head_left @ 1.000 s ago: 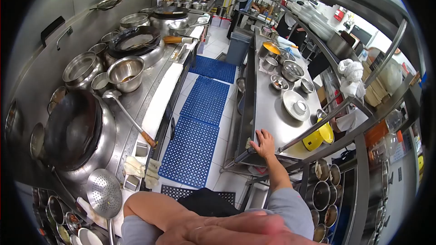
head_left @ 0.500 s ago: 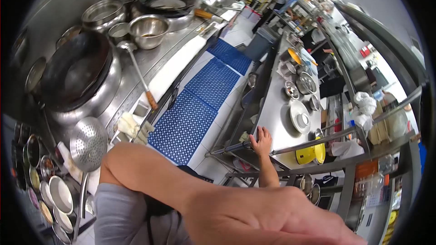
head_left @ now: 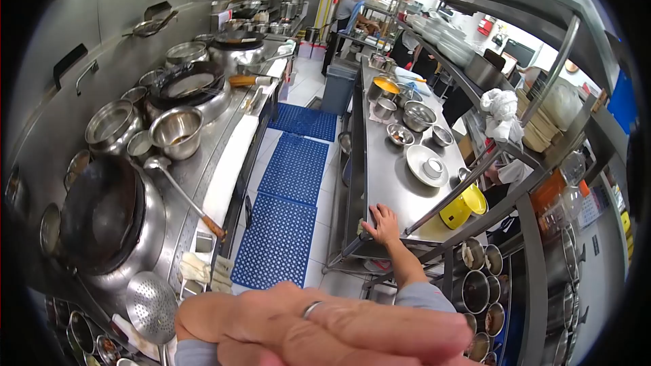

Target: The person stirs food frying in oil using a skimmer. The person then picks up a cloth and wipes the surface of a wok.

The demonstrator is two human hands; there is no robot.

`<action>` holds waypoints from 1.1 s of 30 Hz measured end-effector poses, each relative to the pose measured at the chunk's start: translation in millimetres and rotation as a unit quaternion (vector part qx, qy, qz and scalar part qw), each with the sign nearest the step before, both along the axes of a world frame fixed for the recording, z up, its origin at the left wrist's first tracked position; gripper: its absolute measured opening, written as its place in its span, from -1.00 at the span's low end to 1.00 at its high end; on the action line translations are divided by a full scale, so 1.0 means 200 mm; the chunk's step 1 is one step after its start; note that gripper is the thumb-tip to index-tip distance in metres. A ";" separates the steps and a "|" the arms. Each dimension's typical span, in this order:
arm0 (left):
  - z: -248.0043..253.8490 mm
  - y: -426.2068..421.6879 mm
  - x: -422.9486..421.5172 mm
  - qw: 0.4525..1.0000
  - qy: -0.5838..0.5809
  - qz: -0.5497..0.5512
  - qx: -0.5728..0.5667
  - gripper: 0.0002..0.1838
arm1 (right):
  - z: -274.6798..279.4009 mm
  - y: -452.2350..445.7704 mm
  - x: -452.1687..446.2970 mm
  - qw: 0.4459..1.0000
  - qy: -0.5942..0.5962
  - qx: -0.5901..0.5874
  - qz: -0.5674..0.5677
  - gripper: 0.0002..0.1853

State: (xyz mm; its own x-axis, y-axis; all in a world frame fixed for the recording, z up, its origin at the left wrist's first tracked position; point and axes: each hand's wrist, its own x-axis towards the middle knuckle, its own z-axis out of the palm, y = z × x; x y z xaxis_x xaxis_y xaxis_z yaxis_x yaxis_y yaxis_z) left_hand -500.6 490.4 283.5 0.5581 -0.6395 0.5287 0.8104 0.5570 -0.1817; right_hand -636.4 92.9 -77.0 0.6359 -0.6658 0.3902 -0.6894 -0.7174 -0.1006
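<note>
Close to the camera, my left hand point(head_left: 339, 325) spans the bottom of the head view, fingers stretched to the right, a ring on one of them. Nothing shows in it, though its far side is hidden. My right hand point(head_left: 384, 225) lies open on the corner of the steel counter point(head_left: 407, 207), fingers apart, holding nothing. Further along that counter are a white plate point(head_left: 415, 171) with a small round dish point(head_left: 432, 167) on it and a yellow container point(head_left: 456, 214).
On the left stove stand a black wok point(head_left: 102, 217), a steel bowl point(head_left: 178, 134), a ladle point(head_left: 183, 193) and a perforated skimmer point(head_left: 150, 305). Blue mats point(head_left: 278, 230) cover the aisle floor. A bin point(head_left: 339, 88) and a person point(head_left: 346, 13) are further back. Shelving point(head_left: 536, 264) rises at right.
The view has levelled and swung, so the aisle stands more upright. My left hand has shifted left and now shows its fingers and ring. My right hand stays at the counter corner.
</note>
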 end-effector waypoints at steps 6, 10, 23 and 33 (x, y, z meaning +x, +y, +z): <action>-0.03 -0.09 0.20 0.984 -0.094 -0.022 -0.153 -0.48 | 0.01 0.01 0.00 1.000 -0.017 0.012 0.000 -0.24; -0.06 -0.07 0.45 0.939 -0.296 -0.007 -0.173 -0.50 | -0.02 0.00 -0.01 1.000 -0.020 0.003 -0.002 -0.24; -0.03 -0.06 0.55 0.900 -0.384 0.180 -0.106 -0.47 | 0.00 0.01 0.00 1.000 -0.024 0.013 0.007 -0.25; -0.04 -0.01 0.48 0.896 -0.402 0.187 -0.024 -0.52 | 0.01 0.01 0.00 1.000 -0.021 0.005 0.005 -0.24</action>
